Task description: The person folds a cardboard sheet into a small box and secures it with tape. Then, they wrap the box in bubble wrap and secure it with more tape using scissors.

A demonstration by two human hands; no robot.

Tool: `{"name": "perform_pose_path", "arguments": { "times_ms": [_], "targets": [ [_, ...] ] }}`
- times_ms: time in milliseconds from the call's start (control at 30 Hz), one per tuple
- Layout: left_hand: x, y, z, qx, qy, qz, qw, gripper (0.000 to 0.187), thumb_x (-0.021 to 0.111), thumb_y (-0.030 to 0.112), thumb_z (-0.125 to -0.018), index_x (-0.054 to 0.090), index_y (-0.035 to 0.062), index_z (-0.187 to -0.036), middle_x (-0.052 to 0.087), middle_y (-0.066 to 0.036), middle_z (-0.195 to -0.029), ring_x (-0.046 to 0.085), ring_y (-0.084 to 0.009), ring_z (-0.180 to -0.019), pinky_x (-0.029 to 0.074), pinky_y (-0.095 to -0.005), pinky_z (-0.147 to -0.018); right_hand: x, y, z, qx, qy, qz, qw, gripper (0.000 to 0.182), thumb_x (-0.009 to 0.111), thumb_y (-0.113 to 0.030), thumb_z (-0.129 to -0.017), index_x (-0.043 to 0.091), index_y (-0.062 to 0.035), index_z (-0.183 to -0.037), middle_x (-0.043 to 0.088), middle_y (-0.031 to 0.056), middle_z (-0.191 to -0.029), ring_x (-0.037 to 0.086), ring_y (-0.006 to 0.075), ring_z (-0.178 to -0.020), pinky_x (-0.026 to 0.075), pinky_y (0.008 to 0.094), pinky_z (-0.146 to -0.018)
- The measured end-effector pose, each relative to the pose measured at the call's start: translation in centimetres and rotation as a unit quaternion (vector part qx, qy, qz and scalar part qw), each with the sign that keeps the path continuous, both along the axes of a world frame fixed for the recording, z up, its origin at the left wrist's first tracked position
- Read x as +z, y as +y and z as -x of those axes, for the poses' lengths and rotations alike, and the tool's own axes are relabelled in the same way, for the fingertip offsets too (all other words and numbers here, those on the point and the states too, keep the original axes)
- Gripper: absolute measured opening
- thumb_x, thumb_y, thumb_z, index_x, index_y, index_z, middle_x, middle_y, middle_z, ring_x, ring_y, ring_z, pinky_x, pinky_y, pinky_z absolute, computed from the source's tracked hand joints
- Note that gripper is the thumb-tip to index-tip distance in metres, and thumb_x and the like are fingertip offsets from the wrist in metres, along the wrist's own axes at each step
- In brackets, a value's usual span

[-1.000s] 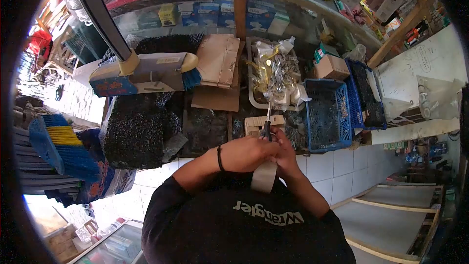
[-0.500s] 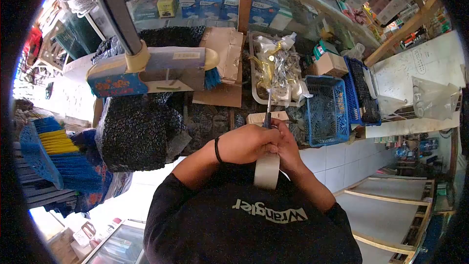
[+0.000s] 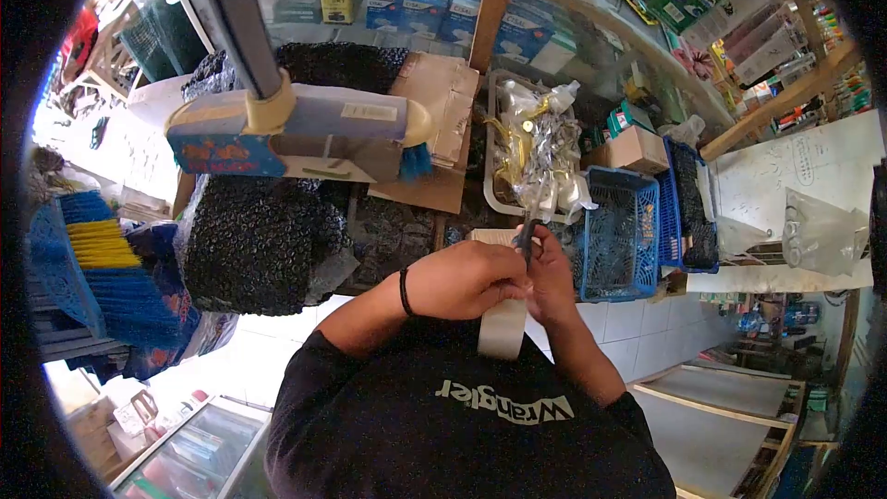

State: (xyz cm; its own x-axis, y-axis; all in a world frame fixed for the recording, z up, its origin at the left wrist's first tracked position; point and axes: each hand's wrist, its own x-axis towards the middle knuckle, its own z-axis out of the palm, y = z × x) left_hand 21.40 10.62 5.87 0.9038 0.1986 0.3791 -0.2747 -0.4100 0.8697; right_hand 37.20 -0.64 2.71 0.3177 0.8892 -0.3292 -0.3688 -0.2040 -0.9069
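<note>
Close to my chest, both hands meet in front of the black sweatshirt. My left hand, with a black band at the wrist, is closed, its fingertips pinching at a roll of pale tape that hangs just below. Fingers of my right hand are wrapped round dark-handled scissors, whose blades point away from me toward the tray. The fingertips of both hands nearly touch. Exactly how the tape is gripped is partly hidden behind the fingers.
Ahead stands a white tray of plastic-wrapped metal fittings. Right of it are a blue basket and a small cardboard box. A boxed broom and black bubble wrap lie left. Flattened cardboard rests between.
The scissors have turned, their handles now tilted slightly right. My right hand has shifted a little with them. The whole view has moved slightly; the tape still hangs below my left hand.
</note>
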Motion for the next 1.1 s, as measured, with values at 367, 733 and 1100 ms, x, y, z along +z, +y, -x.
{"name": "perform_pose_path", "arguments": {
  "times_ms": [367, 733, 1100],
  "targets": [
    [0.8, 1.9, -3.3, -0.051, 0.058, 0.006, 0.997, 0.011, 0.060, 0.013, -0.081, 0.060, 0.0038, -0.086, 0.062, -0.014, -0.079, 0.060, -0.0349, -0.075, 0.048, -0.0410, -0.065, 5.3, -4.2, -9.2, 0.110, -0.226, -0.016, 0.968, 0.060, 0.079, -0.016, -0.067, 0.044, -0.0042, -0.115, 0.060, 0.0073, -0.085, 0.063, 0.0208, -0.078, 0.051, 0.0329, -0.071],
    [0.6, 2.6, -3.3, -0.027, 0.075, 0.007, 0.997, 0.012, 0.061, 0.015, -0.081, 0.059, 0.0037, -0.081, 0.061, -0.014, -0.073, 0.061, -0.0331, -0.070, 0.047, -0.0393, -0.062, 13.8, -2.5, -10.5, 0.430, -0.448, 0.157, 0.768, 0.055, 0.079, -0.025, -0.061, 0.057, -0.0049, -0.107, 0.065, 0.0097, -0.080, 0.064, 0.0221, -0.077, 0.050, 0.0330, -0.072],
    [0.8, 2.3, -3.5, -0.015, 0.064, -0.002, 0.998, 0.012, 0.063, 0.015, -0.079, 0.058, 0.0039, -0.079, 0.060, -0.015, -0.072, 0.060, -0.0352, -0.071, 0.046, -0.0401, -0.062, 15.2, 0.2, -9.6, 0.554, -0.447, 0.160, 0.683, 0.053, 0.075, -0.030, -0.063, 0.056, -0.0051, -0.107, 0.062, 0.0112, -0.079, 0.062, 0.0250, -0.065, 0.049, 0.0349, -0.060]
  ]
}}
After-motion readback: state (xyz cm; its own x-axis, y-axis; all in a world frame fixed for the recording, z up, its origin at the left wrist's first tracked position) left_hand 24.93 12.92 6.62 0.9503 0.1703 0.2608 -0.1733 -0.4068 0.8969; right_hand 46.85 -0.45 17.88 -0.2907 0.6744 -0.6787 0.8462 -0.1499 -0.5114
